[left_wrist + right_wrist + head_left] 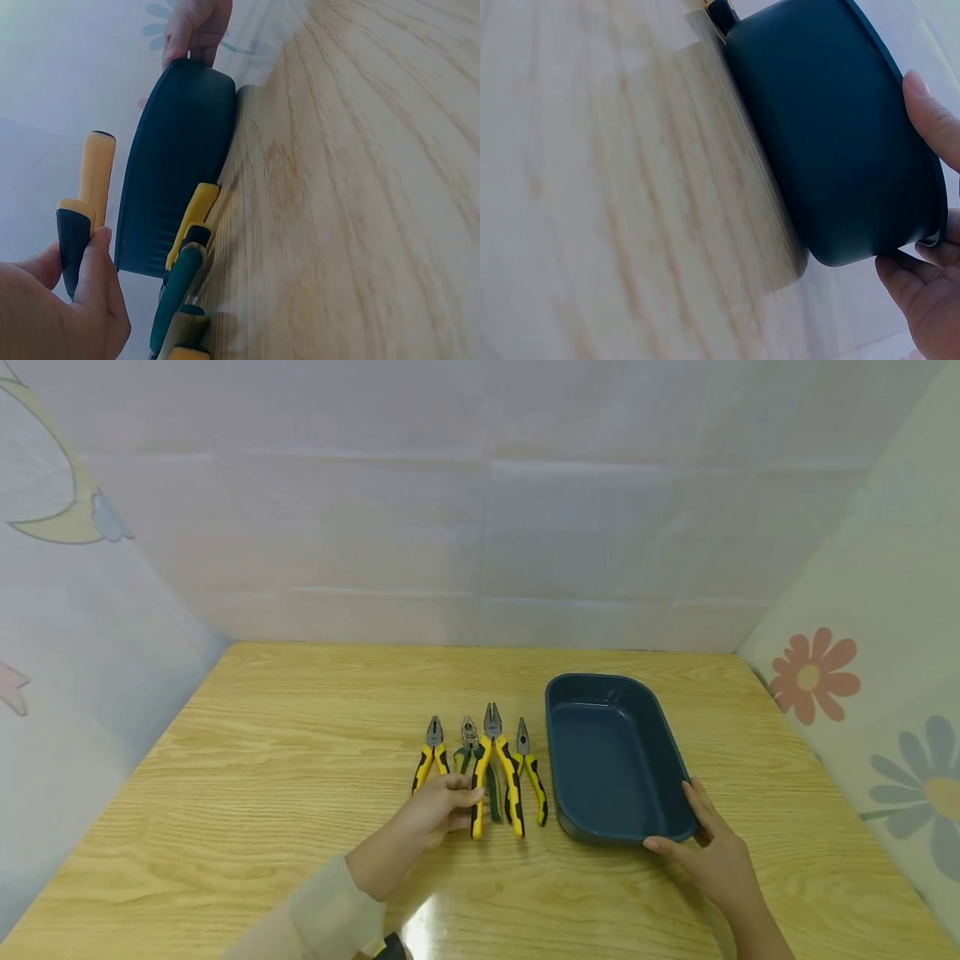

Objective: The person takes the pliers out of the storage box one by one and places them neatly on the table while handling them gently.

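Note:
My left hand holds a pair of yellow-and-black combination pliers by one handle, jaws pointing away from me. In the left wrist view these pliers are raised off the table, handles spread. Behind and beside them lie yellow-and-black pliers, green-handled pliers and yellow-and-black long-nose pliers. My right hand grips the near right corner of a deep dark-blue tray. In the right wrist view, thumb and fingers hold the rim of the tray.
A wood-grain table bears everything. A pale cloth wall stands behind it, with patterned hangings on both sides. Below my left sleeve, a dark object with a yellow edge shows partly at the near side.

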`<state>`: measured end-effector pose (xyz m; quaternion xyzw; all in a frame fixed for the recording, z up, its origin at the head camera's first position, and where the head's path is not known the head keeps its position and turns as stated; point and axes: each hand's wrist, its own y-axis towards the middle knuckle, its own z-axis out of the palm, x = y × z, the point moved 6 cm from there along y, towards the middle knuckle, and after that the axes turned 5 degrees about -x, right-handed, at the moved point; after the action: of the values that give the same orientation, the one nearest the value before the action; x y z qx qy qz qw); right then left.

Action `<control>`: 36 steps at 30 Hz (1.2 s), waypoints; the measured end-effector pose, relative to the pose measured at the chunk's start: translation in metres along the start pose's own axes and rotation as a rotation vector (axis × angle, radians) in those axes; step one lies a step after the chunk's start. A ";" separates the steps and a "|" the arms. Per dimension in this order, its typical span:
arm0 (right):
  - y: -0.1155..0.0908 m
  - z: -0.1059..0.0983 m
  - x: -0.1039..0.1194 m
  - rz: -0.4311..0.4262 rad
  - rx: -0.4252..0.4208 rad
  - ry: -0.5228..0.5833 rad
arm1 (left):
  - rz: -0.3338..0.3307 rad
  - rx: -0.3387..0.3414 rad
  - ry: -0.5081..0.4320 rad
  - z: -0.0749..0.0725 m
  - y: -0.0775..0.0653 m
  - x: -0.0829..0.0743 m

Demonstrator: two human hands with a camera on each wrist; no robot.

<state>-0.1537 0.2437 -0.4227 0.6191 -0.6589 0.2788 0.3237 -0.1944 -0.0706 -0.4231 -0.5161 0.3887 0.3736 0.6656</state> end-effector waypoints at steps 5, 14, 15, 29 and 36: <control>-0.001 0.000 0.000 0.005 0.007 0.002 | -0.002 -0.027 -0.008 -0.010 -0.002 0.002; -0.001 0.000 0.001 -0.012 -0.007 0.010 | 0.004 -0.079 0.050 -0.026 -0.004 0.002; -0.001 0.000 0.001 -0.014 -0.009 0.011 | 0.002 -0.088 0.052 -0.028 -0.004 0.002; -0.001 0.000 0.001 -0.026 -0.013 0.025 | 0.007 -0.211 0.051 -0.057 -0.010 0.004; 0.000 0.000 0.000 -0.015 -0.006 0.003 | 0.001 -0.239 0.062 -0.067 -0.011 0.005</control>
<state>-0.1533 0.2437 -0.4220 0.6226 -0.6545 0.2755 0.3288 -0.1909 -0.1379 -0.4341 -0.6026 0.3622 0.4015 0.5869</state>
